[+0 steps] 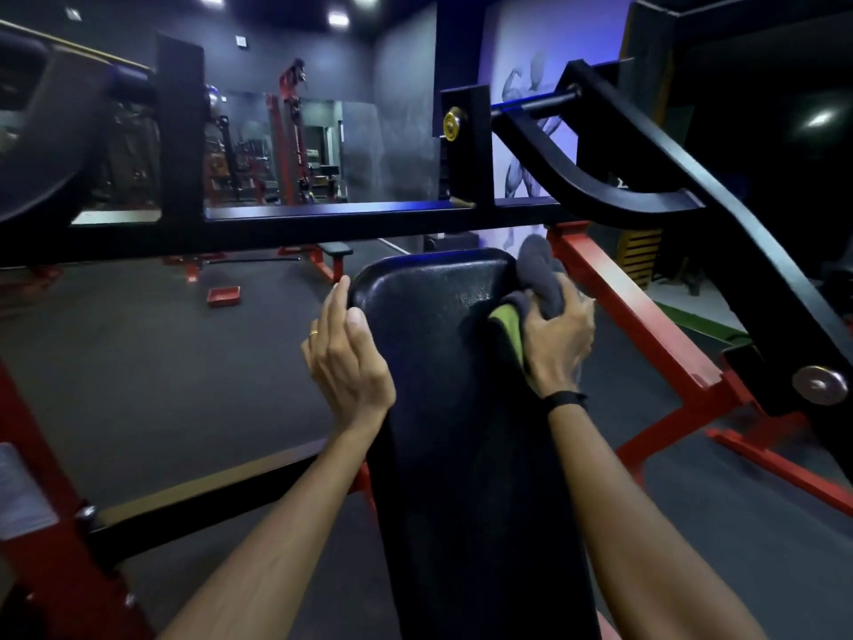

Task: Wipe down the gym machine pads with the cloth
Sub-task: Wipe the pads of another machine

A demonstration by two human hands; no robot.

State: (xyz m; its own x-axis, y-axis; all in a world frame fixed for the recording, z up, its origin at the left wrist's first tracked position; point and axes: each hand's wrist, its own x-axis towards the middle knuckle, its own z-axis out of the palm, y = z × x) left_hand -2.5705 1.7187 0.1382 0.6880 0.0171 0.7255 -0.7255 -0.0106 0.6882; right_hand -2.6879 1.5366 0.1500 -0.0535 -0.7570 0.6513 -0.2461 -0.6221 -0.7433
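Observation:
A long black pad of the gym machine runs from the bottom of the view up to the middle. My right hand grips a bunched grey cloth with a green patch and presses it against the pad's upper right edge. My left hand holds the pad's upper left edge, thumb on the top face and fingers down the side. A small shiny wet patch shows on the pad just left of the cloth.
A black crossbar spans the view just beyond the pad. A black lever arm slopes down on the right over red frame rails. A weight plate hangs at upper left. A dark floor, a bench and a mirror lie behind.

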